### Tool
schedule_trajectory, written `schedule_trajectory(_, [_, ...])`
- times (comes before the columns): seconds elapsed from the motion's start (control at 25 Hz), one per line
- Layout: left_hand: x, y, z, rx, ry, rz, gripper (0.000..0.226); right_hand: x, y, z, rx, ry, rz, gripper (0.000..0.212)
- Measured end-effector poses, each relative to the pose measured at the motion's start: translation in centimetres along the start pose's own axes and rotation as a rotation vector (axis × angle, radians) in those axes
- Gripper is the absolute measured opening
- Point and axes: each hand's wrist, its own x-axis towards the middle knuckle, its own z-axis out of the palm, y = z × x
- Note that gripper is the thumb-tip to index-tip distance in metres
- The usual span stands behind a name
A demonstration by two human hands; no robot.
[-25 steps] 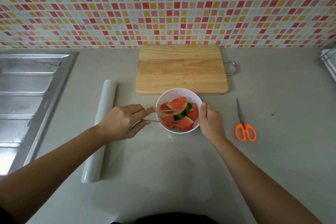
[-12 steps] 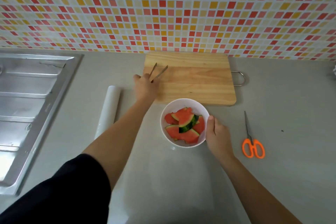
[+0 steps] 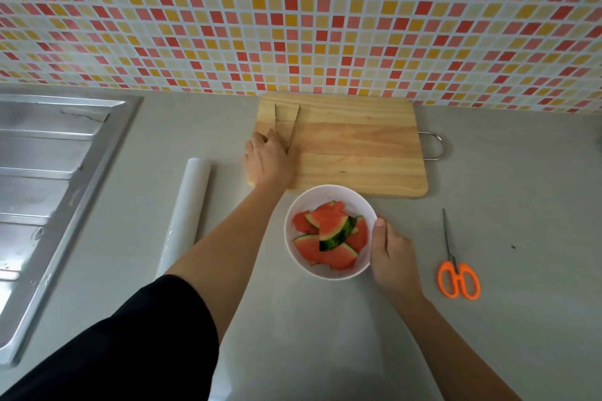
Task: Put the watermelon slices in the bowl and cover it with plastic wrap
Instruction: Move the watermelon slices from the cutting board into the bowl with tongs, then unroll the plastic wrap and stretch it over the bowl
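On the grey countertop [image 3: 488, 189], just in front of the wooden cutting board [image 3: 351, 146], stands a white bowl [image 3: 360, 202] with the watermelon slices [image 3: 329, 238] piled inside it, red flesh up and one dark green rind lying across the top. The right hand [image 3: 392, 254] cups the bowl's right side, thumb pressed against the rim and the fingers curled round the outer wall, so the slices lie just left of that grip. The left hand [image 3: 268, 161] reaches over the near left corner of the cutting board and is closed round the hinge end of a pair of metal tongs [image 3: 288, 125], whose two arms stand spread apart and point toward the tiled wall [image 3: 293, 16]; they lie on or just above the wood, and which I cannot tell. The roll of plastic wrap [image 3: 187, 215] lies on the counter left of the left forearm, apart from both hands. Orange-handled scissors [image 3: 456, 267] lie right of the bowl, blades toward the wall. A steel sink drainboard [image 3: 42, 189] fills the left edge.
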Motion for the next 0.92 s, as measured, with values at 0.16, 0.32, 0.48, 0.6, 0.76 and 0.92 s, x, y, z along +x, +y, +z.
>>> schedule_trajectory(0.16, [-3.0, -0.4, -2.3, -0.249, 0.067, 0.117, 0.062, 0.1, -0.4, -0.2, -0.025, -0.028, 0.024, 0.039])
schedule_trajectory(0.32, [-10.0, -3.1, -3.3, -0.293, -0.166, 0.155, 0.053, -0.8, -0.9, -0.9, -0.002, -0.033, 0.038, 0.039])
schedule_trajectory(0.48, [-15.6, -4.5, -3.5, -0.406, -0.175, 0.1, 0.056, -2.8, -1.6, -1.5, -0.028, -0.041, 0.04, 0.035])
schedule_trajectory(0.6, [-16.5, -4.8, -3.1, -0.417, -0.176, 0.126, 0.061, -4.1, -1.6, -1.6, -0.059, -0.046, 0.067, 0.038])
schedule_trajectory(0.76, [-17.2, -5.4, -2.0, -0.418, -0.178, 0.122, 0.058, -4.9, -0.7, -1.3, -0.072, -0.044, 0.09, 0.041])
schedule_trajectory(0.92, [-17.3, -4.9, -2.0, -0.43, -0.204, 0.069, 0.056, -4.9, -0.8, -1.7, -0.101, -0.102, 0.098, 0.039])
